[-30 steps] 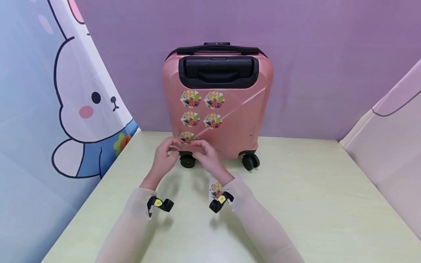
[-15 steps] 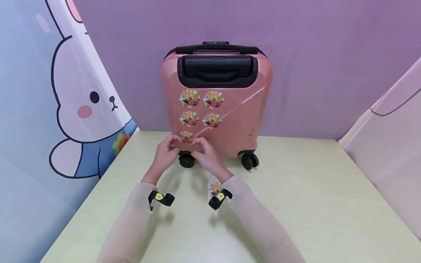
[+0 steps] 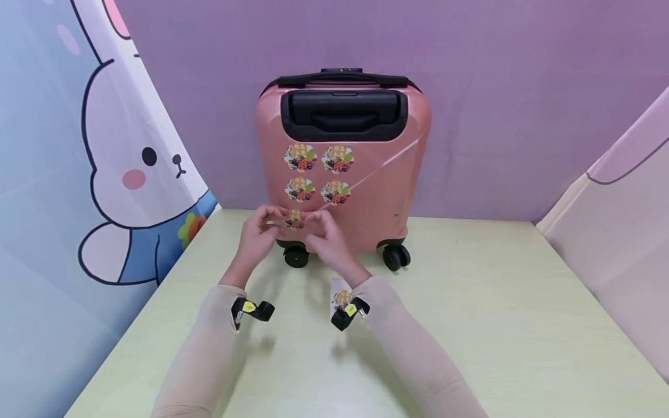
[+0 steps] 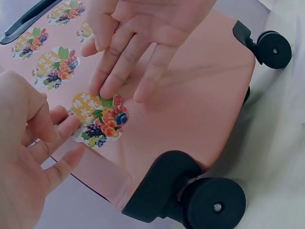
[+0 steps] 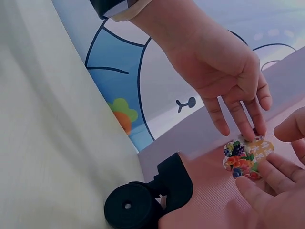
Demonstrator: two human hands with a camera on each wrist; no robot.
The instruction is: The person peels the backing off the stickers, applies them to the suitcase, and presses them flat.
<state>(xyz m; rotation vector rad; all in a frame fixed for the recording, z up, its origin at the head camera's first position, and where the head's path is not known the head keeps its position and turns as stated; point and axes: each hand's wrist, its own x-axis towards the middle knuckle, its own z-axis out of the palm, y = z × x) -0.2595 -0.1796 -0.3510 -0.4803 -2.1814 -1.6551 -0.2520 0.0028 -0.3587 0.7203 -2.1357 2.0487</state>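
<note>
A fruit-print sticker (image 3: 294, 219) lies on the lower left of the pink suitcase (image 3: 376, 191), below two rows of matching stickers (image 3: 300, 190). My left hand (image 3: 256, 233) touches its left edge with nearly straight fingertips. On the other side, the fingers of my right hand (image 3: 329, 241) rest on the sticker's right edge. Both thumbs stand away from the sticker (image 4: 100, 119) in the left wrist view. Seen from the right wrist, the sticker (image 5: 248, 157) looks flat against the shell, with fingertips covering parts of its rim.
A white sheet (image 3: 337, 290) with a similar fruit print lies on the pale table (image 3: 502, 302), partly under my right wrist. Black wheels (image 3: 296, 257) support the suitcase. Behind it hangs a purple cloth (image 3: 496, 116), and a rabbit-print cloth (image 3: 130, 145) hangs at the left.
Both hands have shifted slightly up and spread a little apart around the lowest sticker. More of that sticker shows between the fingers now.
</note>
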